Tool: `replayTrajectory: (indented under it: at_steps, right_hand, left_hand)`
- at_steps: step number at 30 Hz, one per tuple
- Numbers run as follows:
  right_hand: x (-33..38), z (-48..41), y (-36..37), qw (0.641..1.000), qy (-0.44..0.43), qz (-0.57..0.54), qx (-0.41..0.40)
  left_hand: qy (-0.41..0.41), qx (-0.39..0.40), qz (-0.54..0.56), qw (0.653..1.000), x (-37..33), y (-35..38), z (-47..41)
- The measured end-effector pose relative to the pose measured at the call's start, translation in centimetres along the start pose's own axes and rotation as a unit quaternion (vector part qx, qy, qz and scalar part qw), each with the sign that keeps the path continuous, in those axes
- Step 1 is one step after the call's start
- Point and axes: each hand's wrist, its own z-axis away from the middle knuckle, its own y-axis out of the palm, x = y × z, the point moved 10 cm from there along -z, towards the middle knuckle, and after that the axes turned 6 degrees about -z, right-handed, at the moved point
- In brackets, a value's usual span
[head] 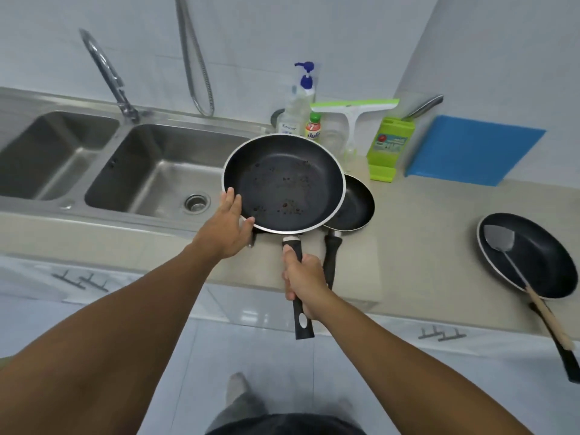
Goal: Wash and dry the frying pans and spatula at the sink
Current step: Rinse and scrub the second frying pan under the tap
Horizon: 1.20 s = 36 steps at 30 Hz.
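Over the small pan (pixel 357 208), right grip (pixel 306 279) clasps big pan (pixel 282 183) by handle — left grip (pixel 227 230) spread on rim.

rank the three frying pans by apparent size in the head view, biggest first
1. held pan, but it's lifted nearer the camera, so unsure over 2
2. right pan holding the spatula
3. partly hidden pan behind it
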Motion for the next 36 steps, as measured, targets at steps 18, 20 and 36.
replayTrajectory:
  at_steps: [18,20,36]
  right_hand:
    - [4.1,-7.8,17.7,0.996,0.018,0.058,0.059]
    - [4.1,-8.6,18.7,0.996,0.026,0.06,0.059]
    - [5.5,-15.3,28.4,0.996,0.071,0.052,0.015]
  left_hand:
    - [-0.098,-0.005,0.033,0.995,18.1,-5.9,-6.9]
    - [-0.103,-0.005,0.042,0.994,19.9,-6.8,-7.8]
    - [-0.127,-0.018,0.048,0.991,36.8,-20.1,-29.9]
